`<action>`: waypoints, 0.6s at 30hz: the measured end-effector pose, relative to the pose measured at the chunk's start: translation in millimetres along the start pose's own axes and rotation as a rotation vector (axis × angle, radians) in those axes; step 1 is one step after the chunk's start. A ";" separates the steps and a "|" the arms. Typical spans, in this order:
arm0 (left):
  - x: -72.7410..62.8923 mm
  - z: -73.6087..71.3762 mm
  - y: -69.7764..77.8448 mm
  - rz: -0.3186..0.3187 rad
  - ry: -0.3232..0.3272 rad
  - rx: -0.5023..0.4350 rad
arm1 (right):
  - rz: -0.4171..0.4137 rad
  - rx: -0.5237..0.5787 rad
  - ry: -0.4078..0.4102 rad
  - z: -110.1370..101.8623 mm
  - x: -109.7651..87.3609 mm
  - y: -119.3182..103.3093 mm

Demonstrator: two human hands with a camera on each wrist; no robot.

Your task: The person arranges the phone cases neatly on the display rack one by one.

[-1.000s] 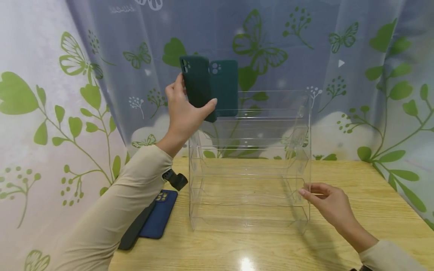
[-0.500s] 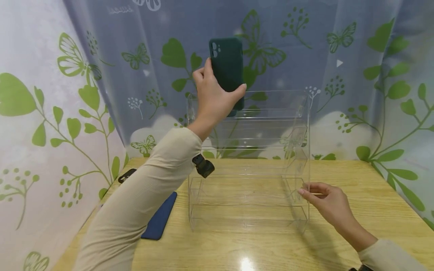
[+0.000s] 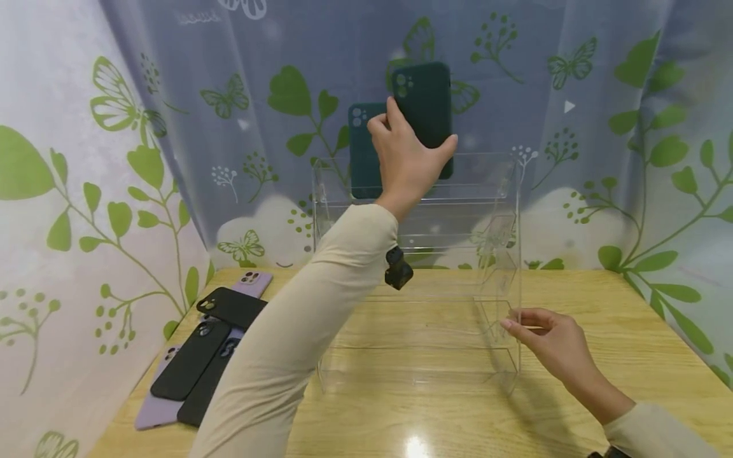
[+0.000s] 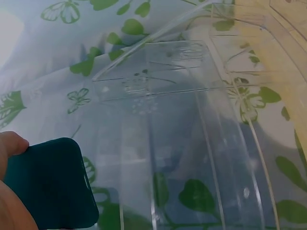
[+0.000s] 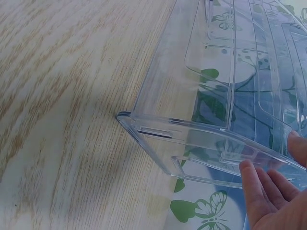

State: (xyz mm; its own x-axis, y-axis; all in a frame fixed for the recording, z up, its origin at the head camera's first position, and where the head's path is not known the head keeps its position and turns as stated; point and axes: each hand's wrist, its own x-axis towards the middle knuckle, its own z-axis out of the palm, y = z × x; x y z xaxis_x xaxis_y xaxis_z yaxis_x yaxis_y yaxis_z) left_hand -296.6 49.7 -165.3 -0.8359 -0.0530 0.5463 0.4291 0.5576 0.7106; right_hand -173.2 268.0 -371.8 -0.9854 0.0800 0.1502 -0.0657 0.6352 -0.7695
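Observation:
My left hand (image 3: 408,152) grips a dark green phone case (image 3: 425,105) upright, fingers at its left edge and thumb at its lower right. The case is in front of the top tier of a clear acrylic display rack (image 3: 475,192); whether it touches the tier I cannot tell. A teal phone case (image 3: 364,152) stands on that tier to the left, partly behind my hand. In the left wrist view, the held case (image 4: 50,187) shows at the lower left. My right hand (image 3: 555,340) pinches the rack's right side panel (image 5: 201,143) between thumb and fingers.
Several phone cases lie in an overlapping pile at the table's left, including a black case (image 3: 191,359) and a lilac case (image 3: 157,407). My left sleeve (image 3: 298,318) covers part of the table (image 3: 435,420). A patterned curtain (image 3: 286,38) hangs behind the rack.
My left hand has carried the dark green case rightward, past the front of the teal case and up a little. More of the pile now shows at left. My right hand stays on the rack.

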 end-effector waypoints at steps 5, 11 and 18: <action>-2.5 18.9 0.6 0.016 0.040 0.019 | 0.007 0.007 0.005 0.6 -0.2 -0.2; -4.8 34.5 -6.3 0.032 0.100 0.040 | 0.012 0.019 0.005 1.6 -0.6 -0.2; -6.2 50.8 -16.8 0.120 0.204 0.014 | 0.009 0.013 0.005 -0.1 -0.3 0.8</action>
State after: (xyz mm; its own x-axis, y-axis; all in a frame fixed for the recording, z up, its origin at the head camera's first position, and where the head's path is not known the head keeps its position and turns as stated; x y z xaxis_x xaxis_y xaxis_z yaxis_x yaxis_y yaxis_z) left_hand -315.9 82.7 -203.1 -0.6921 -0.1510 0.7058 0.5153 0.5814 0.6297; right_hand -173.0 268.5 -372.4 -0.9852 0.0898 0.1460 -0.0586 0.6242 -0.7791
